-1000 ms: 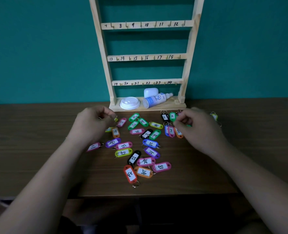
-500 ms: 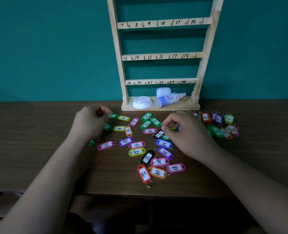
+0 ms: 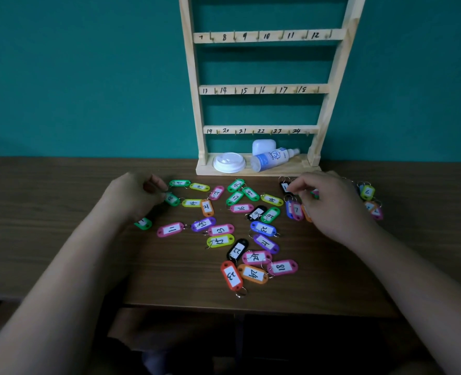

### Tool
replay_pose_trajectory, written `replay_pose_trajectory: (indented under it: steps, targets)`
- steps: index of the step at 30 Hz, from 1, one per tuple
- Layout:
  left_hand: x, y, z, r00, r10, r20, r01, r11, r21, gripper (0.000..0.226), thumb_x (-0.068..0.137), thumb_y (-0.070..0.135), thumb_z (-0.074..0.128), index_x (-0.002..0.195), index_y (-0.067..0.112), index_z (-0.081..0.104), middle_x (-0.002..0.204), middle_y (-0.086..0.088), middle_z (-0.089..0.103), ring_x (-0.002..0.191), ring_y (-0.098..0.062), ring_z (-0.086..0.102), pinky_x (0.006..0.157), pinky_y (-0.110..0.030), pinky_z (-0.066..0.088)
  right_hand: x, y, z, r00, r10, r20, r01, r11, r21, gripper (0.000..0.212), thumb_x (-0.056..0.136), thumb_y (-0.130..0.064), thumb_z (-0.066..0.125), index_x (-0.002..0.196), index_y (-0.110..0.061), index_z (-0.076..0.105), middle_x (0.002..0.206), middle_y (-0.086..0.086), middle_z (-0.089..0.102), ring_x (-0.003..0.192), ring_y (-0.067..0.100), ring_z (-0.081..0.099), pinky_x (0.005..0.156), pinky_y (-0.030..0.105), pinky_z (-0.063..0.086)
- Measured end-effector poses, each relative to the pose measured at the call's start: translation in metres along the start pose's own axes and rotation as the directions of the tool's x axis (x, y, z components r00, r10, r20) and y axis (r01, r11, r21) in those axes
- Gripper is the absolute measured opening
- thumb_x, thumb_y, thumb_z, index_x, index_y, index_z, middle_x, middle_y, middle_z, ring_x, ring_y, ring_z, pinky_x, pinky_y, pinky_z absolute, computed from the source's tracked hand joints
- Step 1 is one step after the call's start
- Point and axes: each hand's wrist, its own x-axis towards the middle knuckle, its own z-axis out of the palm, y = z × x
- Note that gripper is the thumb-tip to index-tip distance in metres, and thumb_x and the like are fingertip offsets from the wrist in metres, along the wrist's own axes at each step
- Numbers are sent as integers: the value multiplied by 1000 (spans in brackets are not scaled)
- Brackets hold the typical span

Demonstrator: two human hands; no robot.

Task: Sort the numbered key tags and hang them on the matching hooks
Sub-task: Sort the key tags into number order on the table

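Observation:
Many coloured numbered key tags lie scattered on the brown table (image 3: 61,239), among them the pink tag 11 (image 3: 170,229), the orange tag 24 (image 3: 252,273) and the pink tag 18 (image 3: 282,267). Behind them a wooden hook rack (image 3: 261,89) stands against the wall, with rows numbered 7 to 24 and nothing on the visible hooks. My right hand (image 3: 332,209) pinches the edge of a black tag (image 3: 284,186) near the rack's base. My left hand (image 3: 136,197) has its fingers curled, tips at a green tag (image 3: 172,199); whether it grips that tag is unclear.
On the rack's base lie a white cup lid (image 3: 229,162), a spray bottle (image 3: 272,157) on its side and a small white case (image 3: 263,145). More tags (image 3: 367,192) sit behind my right hand. The table's front edge (image 3: 251,305) is close to me.
My right hand has moved from the middle of the pile to the right and farther away, onto the black tag. My left hand has stayed by the green tags.

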Motion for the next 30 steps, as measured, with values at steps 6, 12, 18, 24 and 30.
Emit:
replay_pose_trajectory:
  steps: [6, 12, 18, 24, 30]
  targets:
    - [-25, 13, -11, 967, 115, 227, -139, 986, 94, 15, 87, 42, 82, 97, 40, 71, 100, 9, 68, 93, -13, 64, 81, -34, 50, -5, -7, -4, 989, -75, 127, 73, 997, 26, 25, 101, -17, 66, 110, -38, 75, 104, -32, 60, 111, -1, 53, 105, 36, 43]
    - [-48, 33, -4, 912, 225, 343, -267, 961, 80, 21, 82, 50, 84, 97, 45, 70, 98, 14, 66, 94, -5, 62, 80, -29, 49, -9, -10, -4, 968, -141, 206, 125, 988, 91, 23, 100, -19, 69, 110, -38, 77, 101, -28, 65, 105, -3, 54, 83, 21, 42]
    - [-53, 31, -5, 909, 266, 320, -292, 956, 36, 17, 83, 41, 86, 93, 40, 73, 91, 16, 70, 86, 1, 63, 72, -21, 45, -16, -17, -5, 941, -201, 273, 176, 978, 111, 17, 96, -29, 75, 109, -40, 75, 102, -25, 68, 105, -8, 55, 81, 9, 39]
    - [-61, 33, 2, 883, 353, 308, -354, 934, -55, 18, 81, 42, 88, 91, 36, 75, 88, 19, 71, 84, 3, 64, 69, -10, 44, -21, -22, -8, 902, -215, 375, 193, 977, 96, 21, 90, -46, 80, 110, -45, 72, 107, -25, 63, 109, -9, 52, 80, 12, 37]
    - [-71, 43, 16, 841, 452, 298, -442, 891, -102, 21, 82, 38, 88, 95, 33, 73, 89, 11, 68, 85, -3, 62, 70, -13, 45, -23, -24, -14, 856, -204, 475, 188, 979, 81, 32, 85, -54, 82, 113, -48, 70, 115, -27, 59, 116, -7, 48, 96, 30, 44]
